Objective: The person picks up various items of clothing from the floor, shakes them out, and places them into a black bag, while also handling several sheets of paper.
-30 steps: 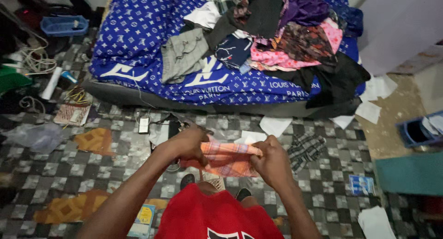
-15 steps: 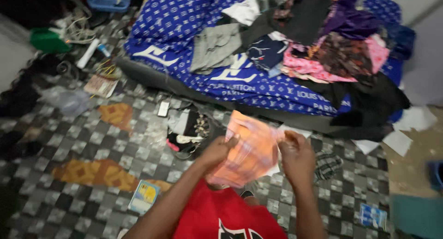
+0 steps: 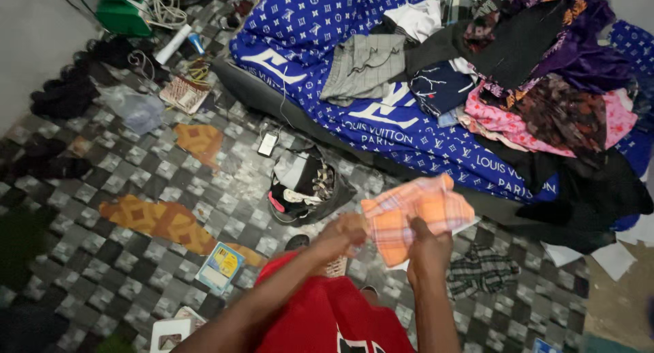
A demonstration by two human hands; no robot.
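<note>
Holding item, head view: orange plaid cloth (image 3: 415,217), small, crumpled, kept up in front of the person's chest, above the checkered floor (image 3: 122,257) and just short of the bed (image 3: 320,46).

Left hand (image 3: 344,232): blurred; grip pinched shut on the cloth's left edge.

Right hand (image 3: 428,247): grip closed on the cloth's lower middle, fingers tucked under the fabric.

Bed: blue patterned cover, low; clothes pile (image 3: 538,87) heaped on its right half; grey shirt (image 3: 364,67) nearer its left.

Floor beside the bed: open dark bag (image 3: 306,186) just off the bed's near edge; dark checked cloth (image 3: 480,271) below the bed's right corner; small booklet (image 3: 219,266) well away from the bed, near the person's red shirt (image 3: 327,319).

Handling note, as judgement: the cloth would fold best if both grips moved to opposite corners and drew the fabric taut, edges matched, before any crease was set.
</note>
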